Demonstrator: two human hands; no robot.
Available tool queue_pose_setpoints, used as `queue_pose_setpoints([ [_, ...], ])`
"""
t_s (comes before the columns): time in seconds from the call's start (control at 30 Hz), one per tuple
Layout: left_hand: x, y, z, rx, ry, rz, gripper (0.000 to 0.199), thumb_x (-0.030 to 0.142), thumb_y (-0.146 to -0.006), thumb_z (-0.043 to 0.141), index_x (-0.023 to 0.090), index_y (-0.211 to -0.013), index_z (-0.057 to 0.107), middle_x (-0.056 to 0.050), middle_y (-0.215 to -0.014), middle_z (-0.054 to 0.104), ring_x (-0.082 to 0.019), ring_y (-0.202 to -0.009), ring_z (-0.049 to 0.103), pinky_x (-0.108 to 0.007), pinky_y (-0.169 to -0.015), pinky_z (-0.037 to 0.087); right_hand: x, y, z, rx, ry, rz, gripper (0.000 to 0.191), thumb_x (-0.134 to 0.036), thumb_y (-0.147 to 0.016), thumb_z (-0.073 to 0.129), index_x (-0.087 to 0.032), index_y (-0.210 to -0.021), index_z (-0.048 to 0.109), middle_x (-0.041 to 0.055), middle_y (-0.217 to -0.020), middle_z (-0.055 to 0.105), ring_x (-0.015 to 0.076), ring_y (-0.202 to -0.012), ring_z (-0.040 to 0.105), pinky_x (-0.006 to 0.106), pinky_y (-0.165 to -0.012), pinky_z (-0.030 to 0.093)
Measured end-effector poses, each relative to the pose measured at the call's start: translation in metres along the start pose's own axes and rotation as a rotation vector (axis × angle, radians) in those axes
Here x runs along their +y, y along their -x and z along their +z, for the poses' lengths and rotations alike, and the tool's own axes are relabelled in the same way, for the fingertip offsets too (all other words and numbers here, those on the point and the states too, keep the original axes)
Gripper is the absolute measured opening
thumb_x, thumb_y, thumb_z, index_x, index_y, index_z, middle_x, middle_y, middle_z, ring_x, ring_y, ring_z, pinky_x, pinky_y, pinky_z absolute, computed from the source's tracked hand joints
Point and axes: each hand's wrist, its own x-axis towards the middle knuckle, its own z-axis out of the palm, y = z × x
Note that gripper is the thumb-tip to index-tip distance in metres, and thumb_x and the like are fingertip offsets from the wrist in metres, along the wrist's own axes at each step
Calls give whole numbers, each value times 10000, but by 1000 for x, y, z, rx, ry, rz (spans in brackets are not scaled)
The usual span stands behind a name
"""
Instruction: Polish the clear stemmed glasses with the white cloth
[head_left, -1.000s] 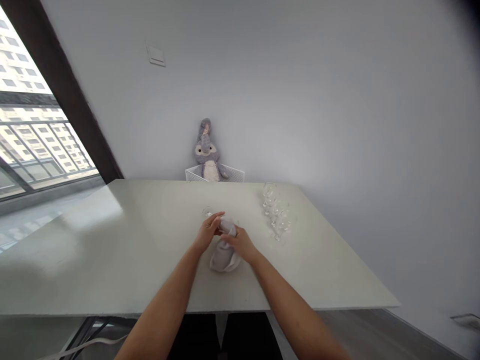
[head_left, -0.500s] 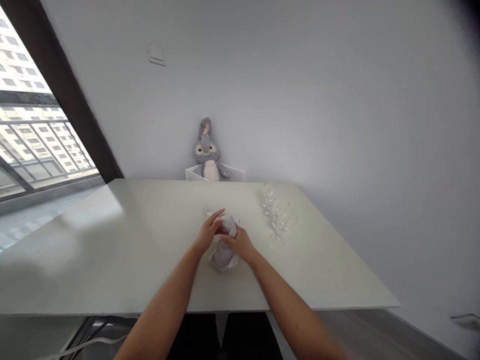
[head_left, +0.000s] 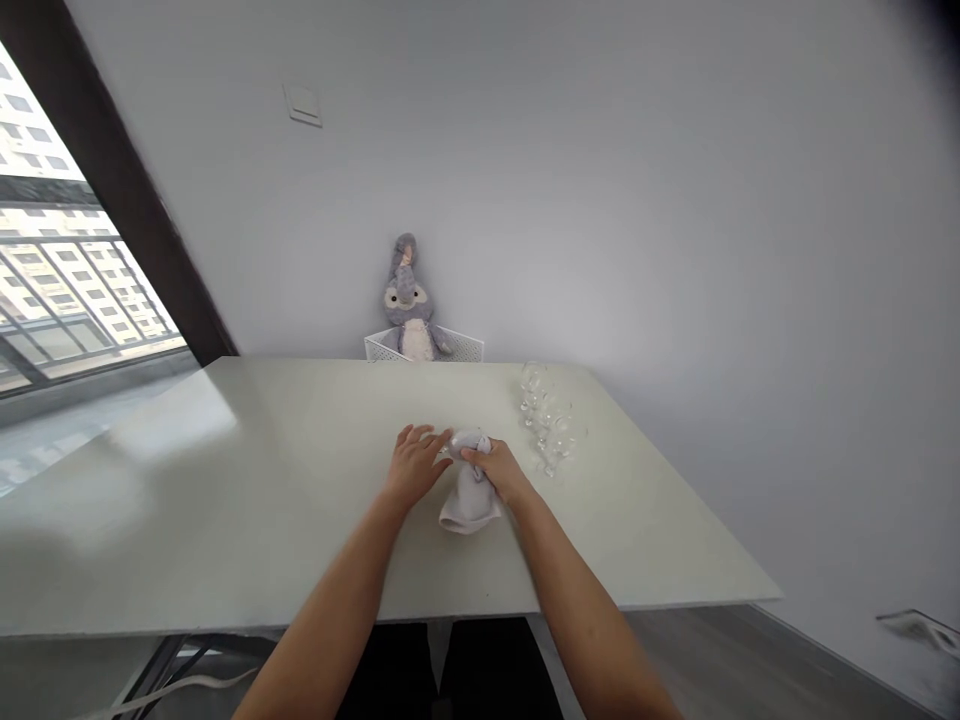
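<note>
My right hand (head_left: 501,468) grips a pale cloth (head_left: 471,498), which hangs down toward the table in front of me. A clear glass (head_left: 466,440) shows at the top of the cloth, partly wrapped by it and partly hidden by my fingers. Just to the left, my left hand (head_left: 414,465) has its fingers spread, palm down, with the fingertips beside the glass; whether they touch it is hard to tell. Several clear glasses (head_left: 546,425) stand in a loose group on the right side of the table.
The pale table (head_left: 300,520) reaches to the wall. Behind its far edge a grey plush toy (head_left: 414,310) sits in a white perforated basket (head_left: 468,348). A window with a railing is on the left.
My left hand has opened and moved slightly left, off the cloth. The cloth and my right hand have shifted a little right. The glass base seen earlier beyond my left hand no longer shows there.
</note>
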Motion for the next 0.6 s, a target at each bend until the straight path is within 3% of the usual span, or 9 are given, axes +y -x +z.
queue_pose_setpoints([
  [0.1, -5, 1, 5, -120, 21, -55, 406, 386, -780, 523, 264, -1167, 531, -57, -730, 655, -216, -784, 571, -369, -876, 310, -5, 5, -6, -102, 64, 6, 292, -345, -569, 678, -123, -756, 646, -28, -534, 523, 77, -481, 389, 202, -465, 295],
  [0.23, -12, 2, 5, -132, -32, -96, 419, 446, -799, 470, 283, -1183, 520, -47, -719, 652, -194, -698, 566, -301, -752, 344, -8, 3, -18, -159, 48, -46, 326, -383, -597, 666, -125, -795, 643, -28, -557, 528, 76, -487, 387, 204, -472, 295],
  [0.3, -16, 1, 2, -129, -71, -155, 426, 452, -805, 454, 289, -1195, 507, -41, -733, 653, -188, -690, 561, -282, -703, 345, -8, -1, -22, -56, 2, -81, 345, -415, -606, 652, -125, -791, 630, -20, -581, 540, 91, -509, 415, 221, -500, 326],
  [0.37, -20, 0, -1, -134, -94, -275, 436, 458, -811, 433, 287, -1209, 489, -25, -701, 641, -180, -664, 554, -264, -649, 339, -7, -3, -24, 138, 14, -120, 367, -461, -642, 607, -124, -785, 614, -1, -603, 551, 118, -536, 449, 251, -530, 354],
  [0.43, -24, 0, -4, -132, -95, -402, 452, 465, -814, 415, 274, -1219, 475, -13, -659, 621, -176, -640, 549, -253, -605, 328, -7, -2, -22, 345, 146, -211, 393, -491, -721, 518, -127, -838, 607, 43, -695, 588, 162, -619, 495, 292, -594, 381],
  [0.5, -26, 1, -5, -115, -92, -469, 463, 464, -812, 413, 259, -1223, 470, -9, -634, 609, -178, -630, 548, -252, -585, 322, -8, 3, -14, 429, 396, -380, 428, -491, -779, 453, -138, -978, 591, 107, -919, 611, 223, -813, 519, 346, -730, 382],
  [0.53, -26, 1, -4, -104, -93, -463, 460, 457, -809, 419, 250, -1216, 477, -12, -628, 608, -181, -625, 549, -257, -584, 322, -8, 6, -9, 385, 540, -480, 449, -490, -790, 447, -150, -1059, 568, 124, -1042, 588, 250, -923, 497, 372, -812, 354],
  [0.6, -23, 2, -2, -96, -95, -385, 403, 426, -803, 439, 229, -1137, 545, -30, -624, 614, -190, -614, 553, -274, -595, 327, -8, 13, 4, 162, 800, -657, 476, -482, -797, 460, -189, -1166, 519, 110, -1188, 532, 282, -1103, 405, 414, -941, 254],
])
